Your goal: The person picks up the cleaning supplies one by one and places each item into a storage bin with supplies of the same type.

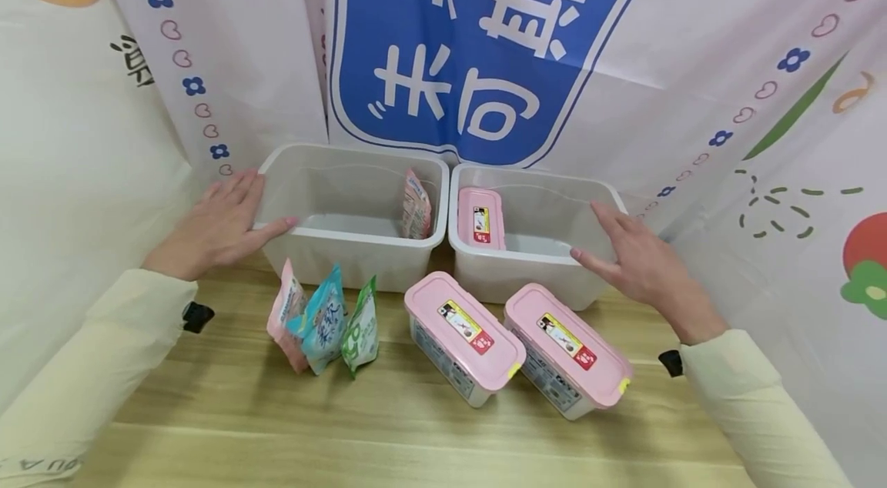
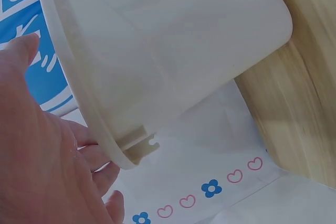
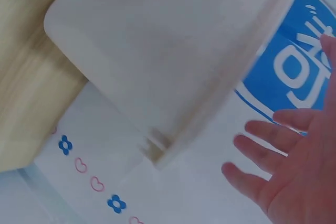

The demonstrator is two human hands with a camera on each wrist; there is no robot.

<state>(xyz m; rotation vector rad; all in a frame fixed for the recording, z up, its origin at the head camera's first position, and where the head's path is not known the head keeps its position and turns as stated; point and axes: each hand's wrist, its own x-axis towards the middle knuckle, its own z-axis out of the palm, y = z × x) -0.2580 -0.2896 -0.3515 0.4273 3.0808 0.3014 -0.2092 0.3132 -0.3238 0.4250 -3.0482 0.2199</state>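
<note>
Two white plastic bins stand side by side against the back wall. My left hand (image 1: 225,222) rests with extended fingers at the left end of the left bin (image 1: 349,261); in the left wrist view its fingertips meet the rim (image 2: 79,87). A pink packet (image 1: 416,207) stands inside that bin. Fingers spread, my right hand (image 1: 640,257) is over the right end of the right bin (image 1: 527,272), and the right wrist view shows a gap between its fingers and the rim (image 3: 247,72). Inside the right bin is a pink-lidded container (image 1: 481,217).
In front of the left bin stand a pink packet (image 1: 287,319), a blue packet (image 1: 324,322) and a green packet (image 1: 361,328). Two pink-lidded containers, one left (image 1: 464,330) and one right (image 1: 568,345), sit on the wooden table (image 1: 388,434). Printed cloth (image 1: 263,49) hangs behind.
</note>
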